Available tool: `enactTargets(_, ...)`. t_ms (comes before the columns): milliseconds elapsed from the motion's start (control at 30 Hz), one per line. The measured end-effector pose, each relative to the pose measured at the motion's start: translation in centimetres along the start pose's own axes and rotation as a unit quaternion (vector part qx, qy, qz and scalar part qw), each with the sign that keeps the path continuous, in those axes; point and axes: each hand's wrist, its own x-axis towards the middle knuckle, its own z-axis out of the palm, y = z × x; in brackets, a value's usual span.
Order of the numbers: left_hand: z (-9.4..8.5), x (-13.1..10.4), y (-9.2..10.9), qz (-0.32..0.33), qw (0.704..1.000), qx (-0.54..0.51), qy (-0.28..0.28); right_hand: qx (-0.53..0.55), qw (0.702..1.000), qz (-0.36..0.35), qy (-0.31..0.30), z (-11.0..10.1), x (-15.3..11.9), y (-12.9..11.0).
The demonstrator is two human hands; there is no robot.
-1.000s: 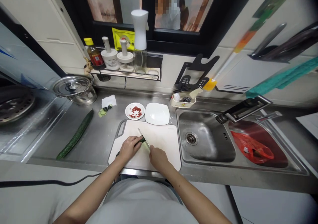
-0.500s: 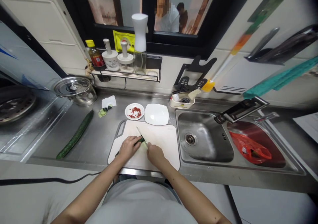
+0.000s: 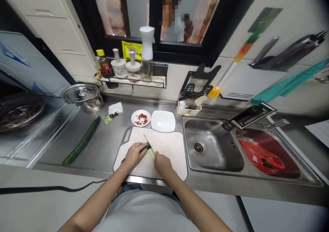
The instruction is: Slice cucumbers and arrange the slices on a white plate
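My left hand [image 3: 134, 154] is closed over a cucumber [image 3: 145, 147] on the white cutting board [image 3: 169, 156], so most of that cucumber is hidden. In my right hand [image 3: 162, 164] is the handle of a knife [image 3: 149, 143]. Its blade points away from me and lies against the cucumber's cut end, beside my left fingertips. Pale green flesh shows next to the blade. A second, whole cucumber [image 3: 81, 142] rests on the steel counter to the left. Beyond the board stand a small plate [image 3: 133, 119] with chopped red pieces and a white square plate [image 3: 162, 121].
A double sink [image 3: 213, 146] with a red plastic bag [image 3: 264, 156] in one basin is on the right. A lidded steel pot [image 3: 87, 100] stands at the back left, near cucumber scraps [image 3: 109, 119] and a tissue [image 3: 115, 108]. Above hangs a shelf [image 3: 156, 81] of seasonings.
The view has shifted slightly, so everything sits a little lower in the picture. Both hands stay on the board, with the knife still at the cucumber.
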Motion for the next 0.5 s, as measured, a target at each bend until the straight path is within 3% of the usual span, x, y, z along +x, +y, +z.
enactTargets(267, 0.3, 0.0, 0.0, -0.007, 1.000, 0.004, 0.004, -0.002, 0.999, 0.019, -0.028, 0.6, -2.6, 1.2)
enactTargets(500, 0.2, 0.0, 0.1, -0.015, 1.000, 0.001, 0.005, -0.011, 1.000, 0.013, -0.017, 0.5, -1.2, 0.6)
